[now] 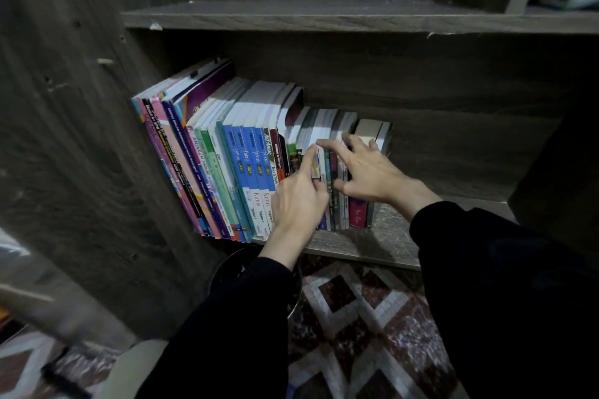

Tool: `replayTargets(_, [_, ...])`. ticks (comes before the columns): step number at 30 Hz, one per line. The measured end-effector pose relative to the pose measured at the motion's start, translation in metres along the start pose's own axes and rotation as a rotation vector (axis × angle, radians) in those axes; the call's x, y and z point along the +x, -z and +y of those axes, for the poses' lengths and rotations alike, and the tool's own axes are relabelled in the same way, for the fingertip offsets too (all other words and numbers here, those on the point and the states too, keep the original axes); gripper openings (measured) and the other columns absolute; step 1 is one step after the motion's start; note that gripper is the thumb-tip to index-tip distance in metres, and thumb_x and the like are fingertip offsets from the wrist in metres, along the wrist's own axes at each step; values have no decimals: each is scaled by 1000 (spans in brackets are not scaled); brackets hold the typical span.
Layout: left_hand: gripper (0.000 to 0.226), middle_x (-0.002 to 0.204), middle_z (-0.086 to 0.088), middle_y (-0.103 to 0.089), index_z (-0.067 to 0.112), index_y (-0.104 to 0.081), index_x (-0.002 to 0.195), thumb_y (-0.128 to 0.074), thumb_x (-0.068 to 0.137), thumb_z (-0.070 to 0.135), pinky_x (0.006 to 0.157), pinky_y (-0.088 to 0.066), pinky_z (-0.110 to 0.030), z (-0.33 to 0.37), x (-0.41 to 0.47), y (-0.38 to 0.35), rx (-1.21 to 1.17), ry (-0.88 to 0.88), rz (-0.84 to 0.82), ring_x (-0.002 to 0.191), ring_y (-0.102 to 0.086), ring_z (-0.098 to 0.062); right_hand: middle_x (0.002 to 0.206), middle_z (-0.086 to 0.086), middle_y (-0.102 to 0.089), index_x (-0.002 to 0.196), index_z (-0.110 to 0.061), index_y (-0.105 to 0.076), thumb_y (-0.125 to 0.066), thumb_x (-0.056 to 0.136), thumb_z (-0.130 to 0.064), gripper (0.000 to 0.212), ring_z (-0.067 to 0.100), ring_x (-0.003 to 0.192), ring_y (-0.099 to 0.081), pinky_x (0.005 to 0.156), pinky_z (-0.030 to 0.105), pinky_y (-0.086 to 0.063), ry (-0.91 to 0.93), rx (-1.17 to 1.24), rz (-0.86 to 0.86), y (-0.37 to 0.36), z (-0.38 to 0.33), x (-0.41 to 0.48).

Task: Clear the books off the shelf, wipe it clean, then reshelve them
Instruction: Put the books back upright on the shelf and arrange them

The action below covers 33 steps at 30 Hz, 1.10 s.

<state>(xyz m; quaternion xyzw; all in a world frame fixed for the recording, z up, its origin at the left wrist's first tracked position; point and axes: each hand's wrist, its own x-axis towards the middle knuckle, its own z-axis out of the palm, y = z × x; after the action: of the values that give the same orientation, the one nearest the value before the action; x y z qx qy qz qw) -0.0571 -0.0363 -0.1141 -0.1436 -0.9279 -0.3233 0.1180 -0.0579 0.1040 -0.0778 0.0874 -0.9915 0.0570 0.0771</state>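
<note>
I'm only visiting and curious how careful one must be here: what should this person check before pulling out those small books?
1. Shelf cleared: not ok, a row of books stands on it.
2. Left hand on small books: ok, forefinger touches a spine.
3. Right hand placed: ok, fingers spread over their tops.
4. Firm grip: not ok, fingers straight, nothing pinched.
5. Wiping cloth ready: cannot tell, none in view.
</note>
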Motion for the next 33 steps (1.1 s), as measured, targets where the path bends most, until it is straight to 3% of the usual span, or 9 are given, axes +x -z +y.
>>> replayTargets(4, [64,102,-10,-58,18,-19,150,-47,93,11,63,-51,-35,-2,-4,-8,-153,32,102,77,-57,-18,144,23,-30,147,-31,-18,-58,86,-34,73,36,138,-28,114,54,-13,-4,3,24,-3,-3,3])
replayTargets(6, [66,127,-9,-45,17,-15,151,-45,93,10,82,-52,-38,-3,-11,-11,-176,26,115,99,-55,-21,144,23,-29,148,-32,-16,-58,87,-35,74,36,138,-26,114,54,-13,-3,-5,25,-5,-2,3])
replayTargets(8, [70,136,-5,-34,18,-7,152,-43,93,8,85,-50,-36,-4,-14,-14,-154,0,61,106,-51,-21,143,23,-30,148,-32,-16,-58,87,-34,74,38,136,-27,114,53,-14,2,-8,24,-5,0,2])
replayTargets(12, [76,132,-10,-37,15,-2,152,-48,92,13,82,-47,-33,-5,1,-13,69,-8,11,110,-45,-23,138,22,-33,147,-31,-19,-58,84,-31,74,37,134,-29,113,52,-16,2,17,39,-5,-1,3])
replayTargets(18, [97,120,-15,-51,28,21,147,-56,91,15,58,-51,-35,-3,-1,-16,26,48,-75,72,-59,-22,135,19,-36,145,-30,-22,-59,82,-29,73,37,132,-32,113,54,-17,-1,54,31,-2,-2,1])
replayTargets(21, [95,118,-14,-51,41,18,145,-55,91,13,54,-50,-34,-7,-4,-9,-35,34,-32,64,-56,-19,135,20,-35,147,-33,-19,-58,85,-30,74,38,126,-37,113,53,-18,-6,36,4,3,-4,0])
replayTargets(25, [88,110,-10,-51,42,6,149,-52,91,11,45,-30,-20,-6,0,0,19,16,-85,57,-47,-11,124,15,-38,146,-33,-19,-58,84,-30,73,35,114,-44,110,52,-24,-1,28,7,4,-5,2])
replayTargets(29, [87,78,-4,-51,35,-5,149,-55,85,3,42,-34,-24,-2,6,2,-71,27,-126,50,-44,-13,121,12,-39,143,-29,-23,-59,82,-29,71,34,111,-45,108,50,-25,-4,63,21,1,-5,6])
replayTargets(33, [85,85,-10,-57,35,-6,146,-56,84,2,44,-36,-26,0,-1,-5,-106,26,-98,53,-49,-15,121,11,-39,143,-28,-24,-59,81,-30,71,33,113,-45,110,52,-23,4,54,34,-2,-3,7])
